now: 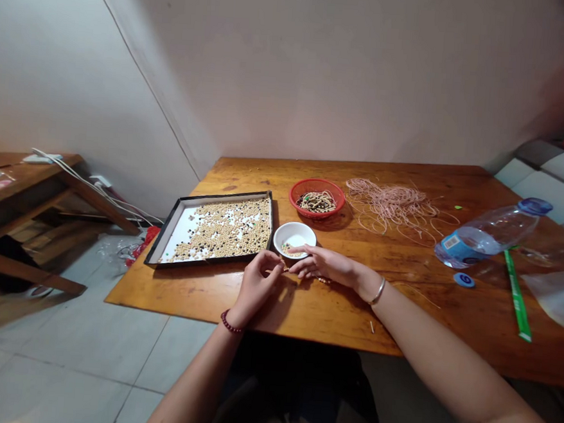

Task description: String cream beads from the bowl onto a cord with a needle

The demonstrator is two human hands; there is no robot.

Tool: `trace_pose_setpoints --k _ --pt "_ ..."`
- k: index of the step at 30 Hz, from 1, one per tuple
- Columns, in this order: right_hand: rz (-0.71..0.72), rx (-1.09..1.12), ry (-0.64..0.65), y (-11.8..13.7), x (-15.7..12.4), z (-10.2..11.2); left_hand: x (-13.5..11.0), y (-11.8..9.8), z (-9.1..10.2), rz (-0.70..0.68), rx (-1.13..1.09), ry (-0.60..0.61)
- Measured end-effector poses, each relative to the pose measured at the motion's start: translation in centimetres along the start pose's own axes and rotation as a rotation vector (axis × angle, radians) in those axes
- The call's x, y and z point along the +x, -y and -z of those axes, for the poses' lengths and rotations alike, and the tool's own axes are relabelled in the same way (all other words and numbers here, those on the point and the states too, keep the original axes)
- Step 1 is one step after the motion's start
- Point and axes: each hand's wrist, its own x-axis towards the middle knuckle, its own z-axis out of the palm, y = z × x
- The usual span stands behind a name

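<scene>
My left hand (pixel 256 280) rests near the table's front edge, fingers pinched together on something small that I cannot make out. My right hand (pixel 324 265) lies just to its right, fingers curled in a pinch beside the small white bowl (pixel 294 236), which holds a few beads. A thin beaded strand (pixel 324 280) trails under the right hand. A black-rimmed tray (pixel 216 229) covered with several tan, white and dark beads sits to the left of the bowl.
A red basket (pixel 317 198) of beads stands behind the bowl. Pink cord (pixel 393 203) lies in a loose heap at the back. A plastic water bottle (pixel 490 234), its blue cap (pixel 464 279) and a green stick (pixel 517 295) lie at the right. A side table (pixel 28 181) stands left.
</scene>
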Motion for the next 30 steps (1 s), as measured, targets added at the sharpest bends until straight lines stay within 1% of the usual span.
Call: trace_pose_setpoints --k 7,9,11,13,14,17,19,23,26,30 --pt "0.178 -0.2 0.028 0.9 -0.8 -0.3 0.0 -0.1 0.0 -0.001 0.026 -0.001" --pt "0.214 -0.209 -0.052 1.0 -0.7 -0.3 0.0 -0.1 0.0 -0.017 0.046 0.001" --pt "0.254 -0.299 -0.202 1.0 -0.6 -0.2 0.0 -0.2 0.0 -0.029 0.062 0.003" --pt "0.286 -0.5 -0.321 1.0 -0.8 -0.2 -0.1 -0.2 0.0 -0.029 0.068 0.002" --pt "0.285 -0.626 -0.333 1.0 -1.0 -0.2 -0.1 -0.2 0.0 -0.025 0.065 0.0" --pt "0.232 -0.986 -0.243 1.1 -1.8 -0.2 -0.1 -0.1 0.0 -0.013 0.057 -0.009" --pt "0.181 -1.139 -0.186 1.2 -2.3 0.0 -0.1 0.0 0.0 -0.011 0.064 -0.014" --pt "0.112 -1.231 -0.115 1.1 -2.5 0.3 0.0 0.0 0.0 -0.001 0.069 -0.016" --pt "0.116 -1.3 -0.147 0.9 -2.5 -0.1 0.0 0.0 0.0 0.003 0.069 -0.019" --pt "0.119 -1.428 -0.184 0.6 -2.8 -1.1 0.0 -0.1 -0.1 0.003 0.051 -0.025"
